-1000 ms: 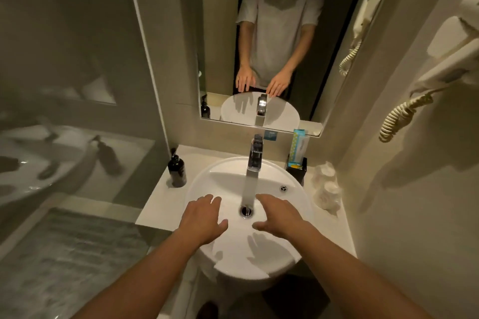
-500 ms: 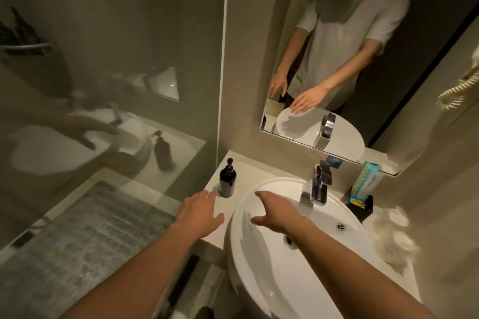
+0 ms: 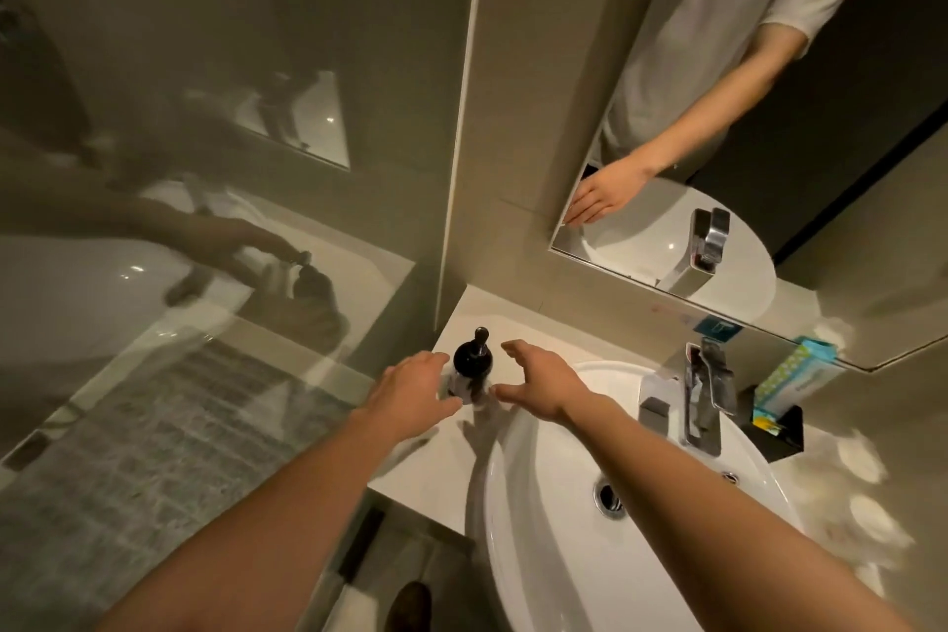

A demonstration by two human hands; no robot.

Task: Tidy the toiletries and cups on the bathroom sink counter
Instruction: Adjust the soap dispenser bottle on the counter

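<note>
Both hands have closed in on the black pump bottle (image 3: 471, 364): left hand (image 3: 410, 393) at nine o'clock, right hand (image 3: 544, 382) at three, fingers spread, neither gripping.

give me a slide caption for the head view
Both open hands, left hand and right hand, flank the black pump bottle beside the sink.

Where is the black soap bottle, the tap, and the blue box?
black soap bottle (image 3: 471, 358), head view, on its round shoulder
tap (image 3: 702, 403), head view, on its metal body
blue box (image 3: 797, 370), head view, on its front face
</note>
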